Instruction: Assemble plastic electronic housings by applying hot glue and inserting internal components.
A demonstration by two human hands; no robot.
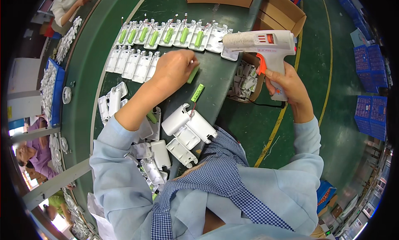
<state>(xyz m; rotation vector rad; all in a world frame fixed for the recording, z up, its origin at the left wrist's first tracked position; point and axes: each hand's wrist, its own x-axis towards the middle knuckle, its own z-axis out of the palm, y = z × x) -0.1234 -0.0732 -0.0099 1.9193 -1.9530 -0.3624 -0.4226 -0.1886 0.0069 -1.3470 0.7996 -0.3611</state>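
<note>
At the R side of the dark green bench point(218, 80), approx. over its edge, the R hand point(287, 84) grips the handle of a white corded hot-glue gun point(276, 47), fingers wrapped round it; can't tell if one presses the orange trigger point(262, 64). Gun lies level, nozzle pointing L, just by the R end of the back row of white plastic half-shells point(214, 37). Seven shells there hold a green cyl. battery each, w/ thin leads at several; the R-end ones hold no battery.

L hand point(173, 67) is mid-bench, fingers curled & closed on the upper end of a green battery point(193, 74), just in front of that row. Second row of white shells point(132, 64), no batteries visible, is partly hidden behind L hand.

Nearer the body: loose battery w/ red lead point(197, 93), touching or just beside white casings point(194, 127); can't tell which. More casings piled point(159, 153) by L forearm, partly covered by it.

R of bench, below gun: cardboard box point(248, 80) w/ small white parts. Far R: stacked blue crates point(370, 115). Far L: co-workers, e.g. one in purple point(39, 146), by other white parts.
</note>
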